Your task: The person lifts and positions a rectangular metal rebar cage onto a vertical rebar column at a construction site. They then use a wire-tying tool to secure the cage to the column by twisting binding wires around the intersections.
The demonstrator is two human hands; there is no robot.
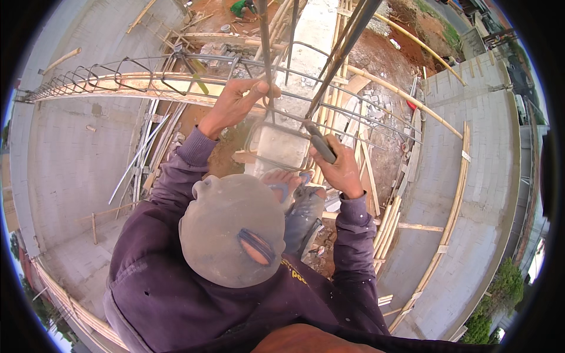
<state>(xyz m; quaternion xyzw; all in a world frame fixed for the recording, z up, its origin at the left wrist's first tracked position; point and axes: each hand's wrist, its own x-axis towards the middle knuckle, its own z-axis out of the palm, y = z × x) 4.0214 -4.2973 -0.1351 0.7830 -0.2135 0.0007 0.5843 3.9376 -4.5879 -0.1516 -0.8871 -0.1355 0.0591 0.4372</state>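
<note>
My left hand (pixel 238 105) is closed, its thumb and fingers curled at a thin upright steel rebar (pixel 266 53). In my right hand (pixel 341 167) is a hand tool with a thick dark grey handle (pixel 322 147). Its far end meets the slanting rebar (pixel 329 82) on the right; its exact kind is hard to make out. Square steel stirrups (pixel 276 125) ring the bars between my hands, above a pale concrete block (pixel 282 147). My sandalled feet (pixel 285 183) show below it, and a grey cap (pixel 232 229) lies between my arms.
A long rebar cage (pixel 123 73) runs leftward along a wooden board (pixel 135 87). Bamboo poles (pixel 406 100) cross on the right. Grey block walls (pixel 471 176) stand on both sides. Rubble and planks (pixel 365 106) lie below. A person in green (pixel 240 8) crouches far ahead.
</note>
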